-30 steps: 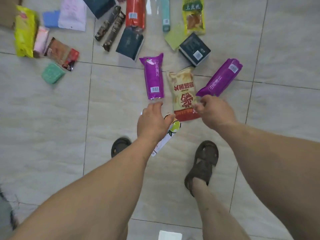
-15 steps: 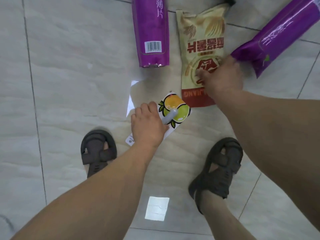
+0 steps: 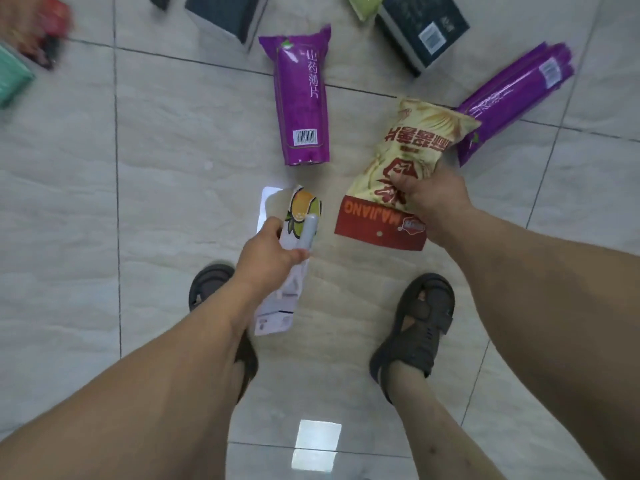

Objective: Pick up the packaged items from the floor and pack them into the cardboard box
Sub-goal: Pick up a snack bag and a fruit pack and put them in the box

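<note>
My left hand [image 3: 266, 252] grips a white carded pack with a fruit picture [image 3: 296, 233], lifted off the floor above my left foot. My right hand [image 3: 431, 200] is closed on a yellow and red snack bag [image 3: 408, 154], raised and tilted. A purple pouch [image 3: 303, 98] lies flat on the tiles just beyond the left hand. A second purple pouch [image 3: 516, 95] lies at the right, partly behind the snack bag. The cardboard box is not in view.
Two dark boxes [image 3: 424, 29] [image 3: 225, 15] lie at the top edge, with a green packet [image 3: 363, 3] between them. Blurred red [image 3: 41, 29] and teal [image 3: 10, 77] packs sit at the far left. My sandalled feet [image 3: 415, 323] stand on grey tiles.
Both hands have closed on their packs and lifted them off the floor. The camera has pulled back and up, so more of the floor shows.
</note>
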